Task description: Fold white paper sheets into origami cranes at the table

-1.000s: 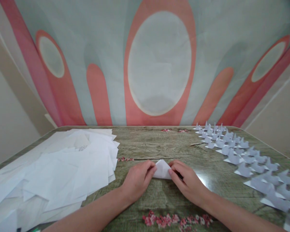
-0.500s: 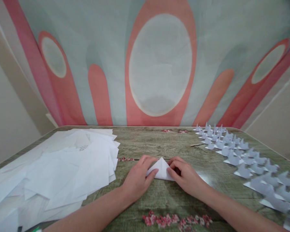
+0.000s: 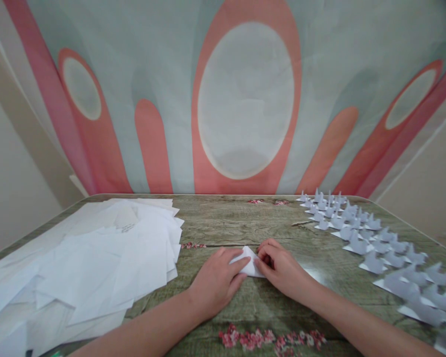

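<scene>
Grip: my left hand (image 3: 217, 280) and right hand (image 3: 282, 270) press a small folded paper (image 3: 250, 263) flat between their fingertips, fingers curled, at the table's (image 3: 245, 223) near middle. Table: green wood-grain top, printed pink flowers (image 3: 271, 339). Left: loose pile of white sheets (image 3: 96, 263). Right: rows of folded paper figures (image 3: 375, 243). Behind: backdrop (image 3: 245, 99) of grey-green with salmon ovals.

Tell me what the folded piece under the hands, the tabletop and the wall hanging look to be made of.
Folded piece: thin white paper, matte, with sharp creases. Tabletop: wood-grain print with small flower motifs, probably a glossy laminate or plastic cover, since light glares off it near the right hand. Wall hanging: likely matte fabric, faintly wrinkled.
</scene>
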Action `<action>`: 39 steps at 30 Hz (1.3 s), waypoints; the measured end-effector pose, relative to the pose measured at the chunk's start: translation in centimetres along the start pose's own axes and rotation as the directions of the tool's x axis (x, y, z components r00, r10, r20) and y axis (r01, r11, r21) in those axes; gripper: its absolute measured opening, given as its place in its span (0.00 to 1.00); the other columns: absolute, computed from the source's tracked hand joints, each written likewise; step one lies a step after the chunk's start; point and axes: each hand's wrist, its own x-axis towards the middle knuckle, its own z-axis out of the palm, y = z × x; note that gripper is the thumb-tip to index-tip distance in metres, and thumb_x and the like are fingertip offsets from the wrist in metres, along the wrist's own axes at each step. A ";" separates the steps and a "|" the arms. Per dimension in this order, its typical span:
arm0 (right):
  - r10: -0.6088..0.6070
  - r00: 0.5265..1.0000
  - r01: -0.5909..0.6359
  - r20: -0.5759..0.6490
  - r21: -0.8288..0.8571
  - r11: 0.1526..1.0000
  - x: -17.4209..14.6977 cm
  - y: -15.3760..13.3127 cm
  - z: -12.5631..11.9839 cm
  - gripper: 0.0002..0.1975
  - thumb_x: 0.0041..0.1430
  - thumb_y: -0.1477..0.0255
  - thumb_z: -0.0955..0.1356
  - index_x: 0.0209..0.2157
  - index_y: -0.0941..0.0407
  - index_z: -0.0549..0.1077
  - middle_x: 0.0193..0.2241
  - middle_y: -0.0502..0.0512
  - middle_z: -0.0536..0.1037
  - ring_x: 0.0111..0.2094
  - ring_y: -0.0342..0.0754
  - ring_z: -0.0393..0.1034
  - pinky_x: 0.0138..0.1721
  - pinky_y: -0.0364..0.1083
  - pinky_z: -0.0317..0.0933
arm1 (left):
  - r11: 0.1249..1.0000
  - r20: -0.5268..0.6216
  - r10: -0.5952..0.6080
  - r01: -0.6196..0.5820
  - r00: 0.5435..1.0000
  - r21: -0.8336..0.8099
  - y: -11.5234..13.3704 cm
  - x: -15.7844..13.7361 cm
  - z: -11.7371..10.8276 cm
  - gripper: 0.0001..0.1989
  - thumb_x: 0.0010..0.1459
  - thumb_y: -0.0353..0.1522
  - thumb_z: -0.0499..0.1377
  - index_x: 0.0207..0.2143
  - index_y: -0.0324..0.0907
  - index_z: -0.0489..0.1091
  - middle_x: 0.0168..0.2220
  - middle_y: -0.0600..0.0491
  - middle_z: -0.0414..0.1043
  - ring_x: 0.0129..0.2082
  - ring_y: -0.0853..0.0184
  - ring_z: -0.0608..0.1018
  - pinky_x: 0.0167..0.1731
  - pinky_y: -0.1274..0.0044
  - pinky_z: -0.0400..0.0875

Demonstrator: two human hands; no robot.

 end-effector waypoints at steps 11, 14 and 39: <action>0.038 0.999 -0.038 0.000 -0.025 0.999 -0.3 -0.3 -0.1 0.03 0.54 0.77 0.63 0.32 0.56 0.67 0.29 0.51 0.65 0.27 0.43 0.62 0.28 0.43 0.59 | 0.999 -0.007 -0.013 0.013 1.000 -0.037 0.0 0.2 -0.1 0.17 0.59 0.31 0.53 0.52 0.46 0.63 0.52 0.51 0.65 0.47 0.63 0.66 0.49 0.68 0.61; 0.012 1.000 -0.012 -0.017 -0.017 1.000 -0.4 -0.2 -0.1 0.04 0.54 0.76 0.63 0.34 0.56 0.67 0.28 0.50 0.65 0.27 0.43 0.62 0.27 0.42 0.58 | 0.999 -0.012 0.003 -0.004 1.000 -0.042 -0.1 0.2 -0.1 0.17 0.59 0.30 0.52 0.52 0.46 0.63 0.52 0.51 0.65 0.47 0.63 0.66 0.49 0.68 0.61; -0.054 0.999 0.053 0.002 0.130 0.990 -0.8 0.4 0.1 0.09 0.57 0.80 0.60 0.33 0.55 0.69 0.34 0.53 0.68 0.35 0.45 0.65 0.36 0.45 0.60 | 1.000 0.030 -0.028 0.028 0.999 0.004 0.0 0.2 -0.1 0.17 0.60 0.33 0.52 0.52 0.46 0.62 0.53 0.50 0.63 0.49 0.62 0.66 0.51 0.66 0.60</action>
